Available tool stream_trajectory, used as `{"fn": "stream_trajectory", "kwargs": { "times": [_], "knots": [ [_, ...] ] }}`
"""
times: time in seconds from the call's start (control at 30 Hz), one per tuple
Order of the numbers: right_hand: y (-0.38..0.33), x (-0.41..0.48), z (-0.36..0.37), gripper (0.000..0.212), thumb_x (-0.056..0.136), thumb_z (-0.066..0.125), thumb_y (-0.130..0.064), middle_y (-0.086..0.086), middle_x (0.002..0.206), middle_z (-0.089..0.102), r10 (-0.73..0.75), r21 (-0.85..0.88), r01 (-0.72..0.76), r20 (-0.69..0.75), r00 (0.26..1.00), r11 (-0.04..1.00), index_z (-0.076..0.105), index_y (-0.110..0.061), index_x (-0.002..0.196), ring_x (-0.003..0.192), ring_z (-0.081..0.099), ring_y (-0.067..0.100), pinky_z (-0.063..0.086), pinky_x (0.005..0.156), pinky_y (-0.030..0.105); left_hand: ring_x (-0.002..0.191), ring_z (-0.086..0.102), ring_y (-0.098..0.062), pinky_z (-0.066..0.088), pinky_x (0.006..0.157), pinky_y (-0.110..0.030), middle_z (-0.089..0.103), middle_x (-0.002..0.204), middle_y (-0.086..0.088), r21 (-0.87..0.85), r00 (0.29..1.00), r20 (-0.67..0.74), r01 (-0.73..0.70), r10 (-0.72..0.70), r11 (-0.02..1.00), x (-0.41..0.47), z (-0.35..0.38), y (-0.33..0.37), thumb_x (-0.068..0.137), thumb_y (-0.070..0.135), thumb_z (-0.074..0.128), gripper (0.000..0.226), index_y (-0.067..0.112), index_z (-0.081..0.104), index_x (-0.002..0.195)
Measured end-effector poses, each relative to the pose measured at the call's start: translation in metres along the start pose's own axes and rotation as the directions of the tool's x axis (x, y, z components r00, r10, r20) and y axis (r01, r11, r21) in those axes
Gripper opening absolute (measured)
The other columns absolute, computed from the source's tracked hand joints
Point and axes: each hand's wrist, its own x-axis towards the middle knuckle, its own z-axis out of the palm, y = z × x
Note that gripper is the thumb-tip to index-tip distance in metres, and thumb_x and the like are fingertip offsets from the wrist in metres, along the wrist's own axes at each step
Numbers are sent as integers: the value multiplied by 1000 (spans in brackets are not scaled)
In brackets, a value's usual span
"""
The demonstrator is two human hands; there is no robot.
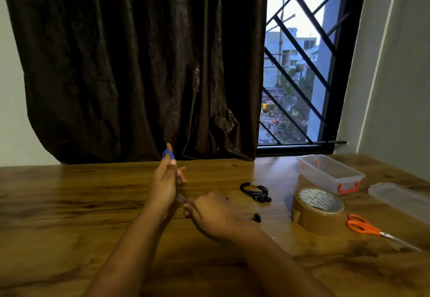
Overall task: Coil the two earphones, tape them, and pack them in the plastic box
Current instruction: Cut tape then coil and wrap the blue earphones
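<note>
The blue earphone cord point(168, 154), wound round the gripping left hand point(162, 185), trails toward five o'clock into the pinching right hand point(216, 215).

I see rows of small print on the core of the brown tape roll point(318, 211). It is too blurred to read.

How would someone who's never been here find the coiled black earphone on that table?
Look below the barred window to the wooden table. Left of the brown tape roll and the clear plastic box lies the coiled black earphone. Nothing else there is a small black loop of thin cord.
</note>
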Motion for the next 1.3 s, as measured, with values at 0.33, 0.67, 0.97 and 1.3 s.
{"fn": "stream_trajectory", "kwargs": {
  "times": [0.33, 0.67, 0.97, 1.3],
  "knots": [
    [41, -14, -43, 29, 96, 35, -43, -4, 98, 69, -53, -178, -20, -392, 919, 984, 61, -29, 101, 87, 65, 19, 36, 60, 26, 24, 28, -10, 40, 54, -29, 36, 36, 1, 94, 795, 512, 324, -325, 941, -16, 11, -3, 99, 19, 37, 23, 17, 59, 103],
    [68, -1, -23, 23, 97, 45, -28, 2, 102, 70, 315, 275, -210, -425, 849, 938, 65, -28, 109, 92, 63, 22, 46, 71, 30, 21, 23, -3, 45, 43, -21, 26, 33, 5, -338, 620, 720, 706, -312, 622, -28, 4, 30, 84, 18, 40, 38, 8, 71, 102],
    [38, 4, -1, 26, 99, 41, -21, 4, 96, 69, 273, 306, -209, -182, 945, 929, 67, -16, 102, 77, 57, 13, 38, 59, 26, 22, 26, -3, 45, 41, -15, 59, 54, 0, -662, 904, 354, 423, -241, 619, -17, 13, 23, 101, 18, 28, 38, 8, 43, 134],
    [-6, 0, 0, 20, 99, 42, -23, 6, 90, 65, 30, -191, -42, -64, 998, 981, 60, -17, 103, 82, 65, 24, 51, 73, 38, 39, 52, -3, 49, 59, -26, 66, 94, 1, -311, 972, -32, 211, -233, 927, -7, 2, 4, 102, 25, 30, 40, 15, 29, 141]
  ]
}}
